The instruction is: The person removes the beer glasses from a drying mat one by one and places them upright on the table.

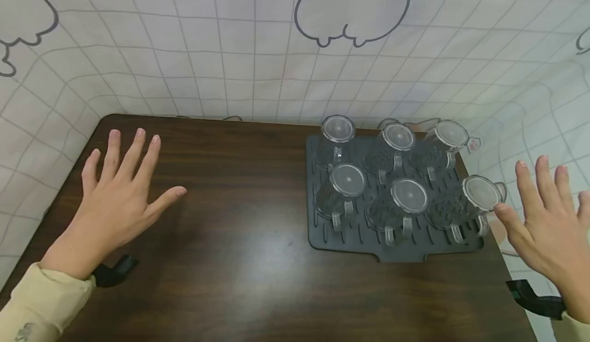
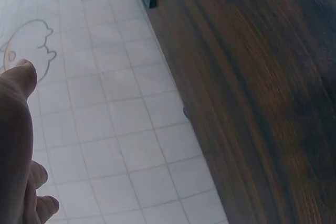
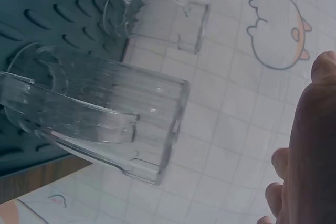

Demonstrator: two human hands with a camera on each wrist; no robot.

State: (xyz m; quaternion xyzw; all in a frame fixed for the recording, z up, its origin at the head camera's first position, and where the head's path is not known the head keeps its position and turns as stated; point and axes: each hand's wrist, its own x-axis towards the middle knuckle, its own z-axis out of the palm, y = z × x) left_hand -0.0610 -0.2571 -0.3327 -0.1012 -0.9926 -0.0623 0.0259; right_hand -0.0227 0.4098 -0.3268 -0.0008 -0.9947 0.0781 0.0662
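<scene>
Several clear ribbed glass mugs stand upside down on a dark grey ridged drying mat (image 1: pixel 350 239) at the right of a dark wooden table (image 1: pixel 230 260). My left hand (image 1: pixel 117 188) hovers flat with fingers spread over the table's left part and holds nothing. My right hand (image 1: pixel 546 224) is spread open past the table's right edge, its thumb close to the nearest mug (image 1: pixel 465 204), which sits at the mat's front right corner. In the right wrist view that mug (image 3: pixel 94 114) fills the left, and my thumb (image 3: pixel 310 145) is apart from it.
A white grid-patterned cloth with cartoon drawings (image 1: pixel 350 9) hangs behind and around the table. The left wrist view shows the table edge (image 2: pixel 210 129) and the cloth below it. Black wrist straps (image 1: pixel 115 271) are on both arms.
</scene>
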